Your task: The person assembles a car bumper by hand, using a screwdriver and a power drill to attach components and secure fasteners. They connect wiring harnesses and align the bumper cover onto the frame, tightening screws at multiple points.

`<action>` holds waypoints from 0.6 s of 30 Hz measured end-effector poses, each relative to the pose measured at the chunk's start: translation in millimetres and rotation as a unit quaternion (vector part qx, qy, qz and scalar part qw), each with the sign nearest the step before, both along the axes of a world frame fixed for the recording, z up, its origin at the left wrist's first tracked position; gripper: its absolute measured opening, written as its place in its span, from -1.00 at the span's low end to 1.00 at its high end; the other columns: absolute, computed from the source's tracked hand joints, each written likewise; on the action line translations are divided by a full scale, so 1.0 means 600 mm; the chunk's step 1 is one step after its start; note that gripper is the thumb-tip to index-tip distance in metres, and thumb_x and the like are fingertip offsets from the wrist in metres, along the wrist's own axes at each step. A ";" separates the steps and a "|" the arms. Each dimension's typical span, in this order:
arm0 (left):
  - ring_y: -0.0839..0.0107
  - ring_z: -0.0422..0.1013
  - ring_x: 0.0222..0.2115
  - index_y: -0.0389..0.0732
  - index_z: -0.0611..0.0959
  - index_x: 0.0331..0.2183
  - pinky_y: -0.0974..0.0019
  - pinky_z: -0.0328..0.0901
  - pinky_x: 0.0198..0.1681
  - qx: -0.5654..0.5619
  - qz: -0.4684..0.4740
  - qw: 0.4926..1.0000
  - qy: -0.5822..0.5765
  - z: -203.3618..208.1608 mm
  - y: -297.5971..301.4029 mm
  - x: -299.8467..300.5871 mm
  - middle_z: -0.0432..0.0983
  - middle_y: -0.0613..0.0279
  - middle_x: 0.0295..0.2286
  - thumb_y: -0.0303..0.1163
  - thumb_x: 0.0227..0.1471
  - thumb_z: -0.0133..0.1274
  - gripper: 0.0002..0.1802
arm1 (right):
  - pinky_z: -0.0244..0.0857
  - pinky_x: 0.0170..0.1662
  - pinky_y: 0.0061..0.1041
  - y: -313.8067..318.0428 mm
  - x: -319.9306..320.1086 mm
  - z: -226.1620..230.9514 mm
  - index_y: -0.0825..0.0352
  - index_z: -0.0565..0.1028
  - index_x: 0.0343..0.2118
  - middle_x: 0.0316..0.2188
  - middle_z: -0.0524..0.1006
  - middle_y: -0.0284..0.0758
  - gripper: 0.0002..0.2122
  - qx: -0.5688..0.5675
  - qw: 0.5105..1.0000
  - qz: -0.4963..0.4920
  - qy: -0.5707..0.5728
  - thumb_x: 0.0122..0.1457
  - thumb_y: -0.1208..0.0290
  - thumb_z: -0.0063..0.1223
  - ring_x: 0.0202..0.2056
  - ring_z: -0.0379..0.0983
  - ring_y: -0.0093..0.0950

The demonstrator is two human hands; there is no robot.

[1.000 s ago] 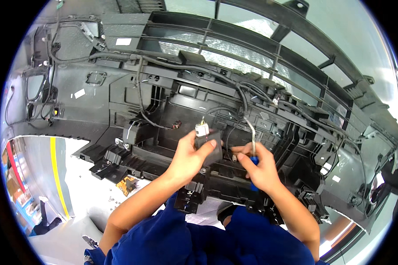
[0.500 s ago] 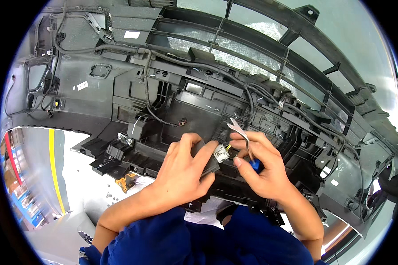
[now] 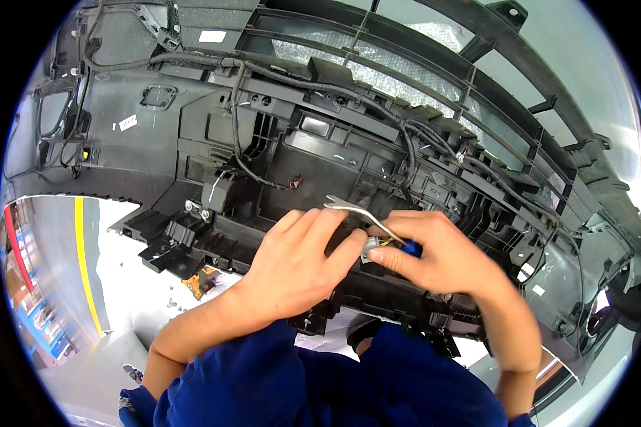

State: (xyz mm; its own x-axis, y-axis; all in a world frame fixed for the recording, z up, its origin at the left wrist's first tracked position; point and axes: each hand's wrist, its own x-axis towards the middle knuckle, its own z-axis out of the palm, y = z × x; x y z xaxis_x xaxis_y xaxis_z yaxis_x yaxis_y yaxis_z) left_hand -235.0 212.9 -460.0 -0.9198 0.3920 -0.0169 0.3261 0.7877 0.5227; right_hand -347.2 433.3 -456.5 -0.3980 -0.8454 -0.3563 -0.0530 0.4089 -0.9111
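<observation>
Head view shows both hands meeting at the lower middle of a large black plastic bumper panel [image 3: 192, 135] that lies with its ribbed inner side facing up. The left hand [image 3: 292, 267] rests on the panel's lower edge, its fingers [image 3: 338, 245] curled and closed on a small grey connector [image 3: 369, 248]. The right hand [image 3: 445, 260] closes on the same connector from the opposite side, fingertips pinched at its end, and also grips a blue-handled tool [image 3: 410, 248] whose bent metal shaft [image 3: 356, 212] projects up and to the left over the panel. Yellowish wires appear to leave the connector; how they are routed is hidden by the fingers.

Judged from this grip, the work is best done with the connector body held steady in the left hand while the right hand acts on its end; force should go on the housing, not on the wires. The tool tip should stay clear of the black wiring harness [image 3: 320, 89] that runs along the upper part of the panel, and of the metal bracket [image 3: 196, 208] near the lower left edge.

No tray, bin or box is visible. Loose small hardware [image 3: 172, 302] lies on the pale floor [image 3: 132, 285] below the panel's lower left edge, beside a small orange-brown object [image 3: 196, 283].
</observation>
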 end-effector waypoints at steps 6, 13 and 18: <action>0.11 0.48 -0.20 -0.16 0.62 -0.06 0.13 0.40 -0.17 0.019 -0.012 1.000 0.020 -0.005 -0.006 -0.002 0.46 0.02 -0.05 -0.35 -0.38 0.43 -0.30 | 0.41 -0.29 -0.21 -0.005 -0.027 -0.024 0.44 0.60 -0.25 -0.46 0.59 -0.01 -0.72 0.008 0.996 0.079 -0.039 0.26 0.25 0.23 -0.36 0.59 -0.06; 0.17 0.49 -0.23 -0.12 0.62 -0.05 0.17 0.42 -0.20 -0.003 -0.034 0.999 0.003 -0.009 -0.001 -0.006 0.47 0.06 -0.06 -0.31 -0.32 0.38 -0.34 | 0.39 -0.33 -0.23 0.005 -0.034 -0.022 0.44 0.62 -0.27 -0.49 0.58 -0.01 -0.72 0.035 0.993 0.072 -0.084 0.23 0.25 0.27 -0.42 0.57 -0.06; 0.08 0.49 -0.19 -0.11 0.62 -0.03 0.07 0.42 -0.16 0.009 -0.016 0.999 -0.045 -0.012 -0.012 -0.001 0.47 0.05 -0.09 -0.34 -0.34 0.38 -0.31 | 0.40 -0.35 -0.34 0.018 -0.042 -0.016 0.41 0.65 -0.29 -0.49 0.60 -0.07 -0.76 0.056 0.989 0.104 -0.084 0.24 0.28 0.27 -0.43 0.60 -0.20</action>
